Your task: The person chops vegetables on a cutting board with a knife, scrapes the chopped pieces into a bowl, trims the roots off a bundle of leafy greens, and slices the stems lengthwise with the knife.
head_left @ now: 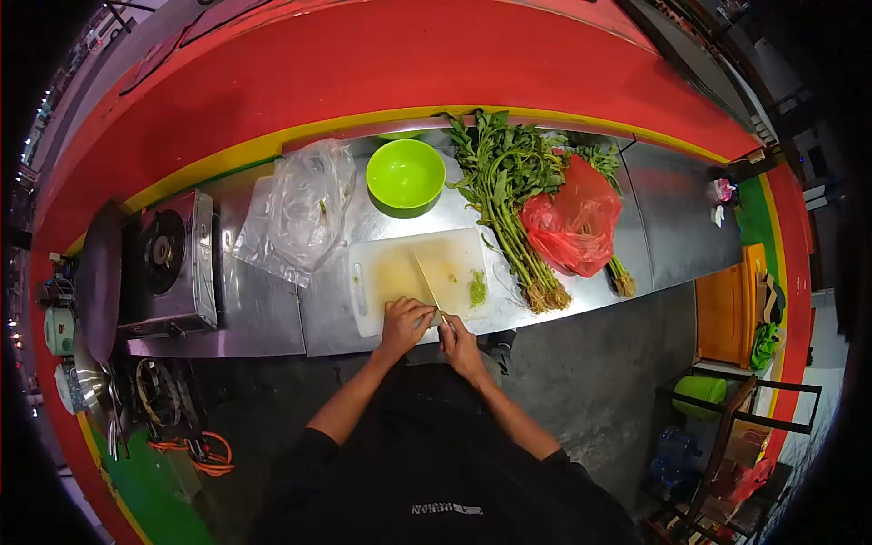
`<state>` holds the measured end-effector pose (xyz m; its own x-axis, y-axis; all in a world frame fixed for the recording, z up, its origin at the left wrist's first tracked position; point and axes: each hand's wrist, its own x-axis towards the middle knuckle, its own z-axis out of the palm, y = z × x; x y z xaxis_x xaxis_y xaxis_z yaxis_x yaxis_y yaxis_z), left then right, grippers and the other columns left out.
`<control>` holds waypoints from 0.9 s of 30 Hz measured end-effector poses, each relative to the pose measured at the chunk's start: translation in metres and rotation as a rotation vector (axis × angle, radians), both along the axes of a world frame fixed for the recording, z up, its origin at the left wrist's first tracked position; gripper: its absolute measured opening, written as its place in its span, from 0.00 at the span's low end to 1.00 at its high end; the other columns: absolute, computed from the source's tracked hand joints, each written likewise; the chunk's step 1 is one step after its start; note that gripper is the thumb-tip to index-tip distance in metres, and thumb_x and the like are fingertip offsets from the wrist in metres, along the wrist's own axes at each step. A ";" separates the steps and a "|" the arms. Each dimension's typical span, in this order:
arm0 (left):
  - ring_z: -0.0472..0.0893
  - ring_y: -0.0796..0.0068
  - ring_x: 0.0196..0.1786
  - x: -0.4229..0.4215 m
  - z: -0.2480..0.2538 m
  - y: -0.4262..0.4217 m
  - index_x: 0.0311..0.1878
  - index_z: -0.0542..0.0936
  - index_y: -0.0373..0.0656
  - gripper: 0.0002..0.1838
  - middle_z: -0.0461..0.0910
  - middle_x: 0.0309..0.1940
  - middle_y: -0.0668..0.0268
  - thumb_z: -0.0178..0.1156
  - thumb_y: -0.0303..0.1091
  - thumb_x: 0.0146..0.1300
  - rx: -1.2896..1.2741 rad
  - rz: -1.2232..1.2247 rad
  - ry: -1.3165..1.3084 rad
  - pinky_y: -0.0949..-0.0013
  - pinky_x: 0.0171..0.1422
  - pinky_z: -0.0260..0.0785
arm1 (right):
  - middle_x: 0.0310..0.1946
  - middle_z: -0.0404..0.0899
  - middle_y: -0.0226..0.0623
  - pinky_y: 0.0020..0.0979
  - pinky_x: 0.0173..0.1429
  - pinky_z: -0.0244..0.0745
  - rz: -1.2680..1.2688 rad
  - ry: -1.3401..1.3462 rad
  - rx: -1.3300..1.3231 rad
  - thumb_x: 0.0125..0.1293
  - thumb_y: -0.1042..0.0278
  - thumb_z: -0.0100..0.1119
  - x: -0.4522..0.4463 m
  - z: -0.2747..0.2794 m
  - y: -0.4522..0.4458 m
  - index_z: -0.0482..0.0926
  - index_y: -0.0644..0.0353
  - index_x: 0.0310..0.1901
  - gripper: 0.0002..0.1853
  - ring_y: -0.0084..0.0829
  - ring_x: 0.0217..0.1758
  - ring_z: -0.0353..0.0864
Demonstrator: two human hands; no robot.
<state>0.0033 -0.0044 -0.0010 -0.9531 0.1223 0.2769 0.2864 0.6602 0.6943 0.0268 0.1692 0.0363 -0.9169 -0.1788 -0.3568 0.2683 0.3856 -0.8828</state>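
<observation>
My right hand [459, 343] is wrapped round the handle of a knife [425, 277], whose blade points away from me over the white cutting board [372, 254]. My left hand [406, 322] rests at the board's near edge with curled fingers, pressing on a small pale green piece [436, 320] beside the blade; its kind is hard to make out. A little heap of chopped green bits [477, 288] lies on the board's right side, with a few crumbs near it. Beyond the board stands a bright green bowl [406, 173] with nothing visible inside.
Right of the board lie leafy greens with roots [509, 200] and a red plastic bag [577, 218] over more stems. Clear plastic bags [304, 204] are at the left. Farther left are a gas stove [173, 259] and a dark wok [98, 282]. A red wall [363, 64] backs the steel counter.
</observation>
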 end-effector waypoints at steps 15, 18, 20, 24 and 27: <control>0.78 0.68 0.41 0.000 -0.004 0.001 0.39 0.87 0.47 0.06 0.83 0.34 0.71 0.69 0.34 0.59 0.013 0.014 0.015 0.61 0.48 0.60 | 0.21 0.77 0.38 0.35 0.32 0.73 0.021 0.021 0.017 0.80 0.61 0.46 -0.005 0.004 -0.002 0.72 0.58 0.64 0.18 0.29 0.24 0.78; 0.79 0.68 0.41 -0.001 -0.003 0.001 0.39 0.87 0.47 0.06 0.83 0.34 0.71 0.69 0.34 0.59 0.009 0.009 0.006 0.62 0.48 0.60 | 0.21 0.75 0.35 0.33 0.31 0.72 0.023 0.042 0.047 0.80 0.63 0.46 -0.004 0.000 -0.005 0.72 0.59 0.65 0.18 0.26 0.23 0.76; 0.79 0.69 0.41 -0.001 0.000 0.003 0.39 0.87 0.47 0.06 0.83 0.33 0.72 0.69 0.34 0.59 0.008 0.013 0.012 0.62 0.48 0.60 | 0.21 0.75 0.36 0.33 0.31 0.72 0.034 0.097 0.089 0.80 0.62 0.46 -0.005 -0.013 -0.006 0.72 0.59 0.66 0.18 0.27 0.23 0.75; 0.79 0.69 0.41 -0.001 0.001 0.002 0.39 0.87 0.48 0.06 0.82 0.33 0.72 0.68 0.33 0.59 0.009 0.009 0.021 0.62 0.48 0.60 | 0.20 0.75 0.36 0.33 0.31 0.71 0.004 0.105 0.017 0.80 0.62 0.46 -0.013 -0.012 -0.012 0.71 0.58 0.67 0.19 0.27 0.23 0.76; 0.79 0.68 0.42 -0.001 0.001 0.002 0.39 0.87 0.48 0.06 0.82 0.34 0.72 0.68 0.34 0.58 -0.011 0.013 0.020 0.61 0.48 0.60 | 0.20 0.75 0.35 0.31 0.30 0.71 0.013 0.031 0.020 0.81 0.62 0.46 -0.015 -0.001 -0.008 0.72 0.59 0.65 0.18 0.25 0.23 0.75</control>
